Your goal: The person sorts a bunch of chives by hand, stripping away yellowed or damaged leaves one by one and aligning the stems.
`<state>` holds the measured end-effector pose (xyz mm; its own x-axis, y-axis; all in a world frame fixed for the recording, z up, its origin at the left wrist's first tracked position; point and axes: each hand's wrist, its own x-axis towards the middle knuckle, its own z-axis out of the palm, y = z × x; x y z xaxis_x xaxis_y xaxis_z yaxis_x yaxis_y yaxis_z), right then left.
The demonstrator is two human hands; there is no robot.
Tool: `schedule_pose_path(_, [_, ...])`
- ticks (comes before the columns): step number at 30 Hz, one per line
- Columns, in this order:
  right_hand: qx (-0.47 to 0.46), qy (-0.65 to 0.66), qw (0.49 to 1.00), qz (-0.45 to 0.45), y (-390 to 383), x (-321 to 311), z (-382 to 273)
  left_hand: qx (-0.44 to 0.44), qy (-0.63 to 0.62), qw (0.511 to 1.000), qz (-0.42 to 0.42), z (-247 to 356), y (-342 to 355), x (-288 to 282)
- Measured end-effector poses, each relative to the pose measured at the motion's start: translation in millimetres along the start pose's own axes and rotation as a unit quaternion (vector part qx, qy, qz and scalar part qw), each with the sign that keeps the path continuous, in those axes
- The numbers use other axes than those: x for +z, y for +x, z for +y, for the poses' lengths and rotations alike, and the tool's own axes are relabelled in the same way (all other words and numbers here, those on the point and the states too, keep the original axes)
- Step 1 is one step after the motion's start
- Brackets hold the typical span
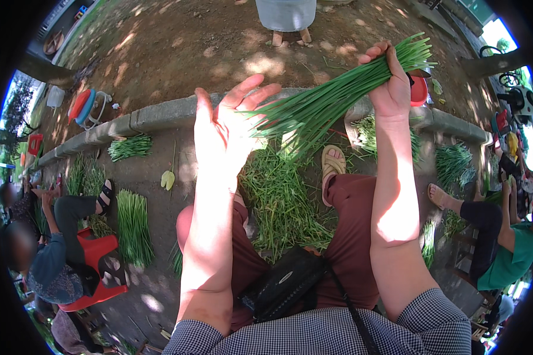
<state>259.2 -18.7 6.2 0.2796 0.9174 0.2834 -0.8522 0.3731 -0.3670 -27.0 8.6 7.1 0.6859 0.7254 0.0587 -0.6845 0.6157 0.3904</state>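
My right hand (391, 83) grips a bundle of long green leafy stalks (331, 97) near its pale cut ends, raised at the upper right. My left hand (225, 124) is open, palm up with fingers spread, beside the loose leaf tips at the bundle's other end, which overlap its fingers. Below, between my legs, lies a loose heap of trimmed green scraps (278, 207). A red item (418, 93) and what looks like a blade (419, 73) show partly behind my right hand; I cannot make out more.
Co-workers sit at left (53, 278) and right (509, 254), with green bundles (135, 225) on the pavement. A concrete curb (160, 112) crosses ahead, before dirt, a metal tub (284, 15) and stacked coloured plastic items (83, 106). A black bag (278, 278) rests in my lap.
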Motion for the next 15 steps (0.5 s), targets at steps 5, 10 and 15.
schedule_pose_path(5, [0.003,0.039,0.999,0.009,-1,4,0,-0.003,0.031,0.999,-0.021,2,2,-13])
schedule_pose_path(10, [0.007,-0.008,0.997,0.071,-1,-1,4,0.043,0.423,0.875,0.231,0,7,-9])
schedule_pose_path(15, [0.025,-0.1,0.982,0.156,0,-2,29,0.164,0.646,0.73,0.152,-15,7,-3])
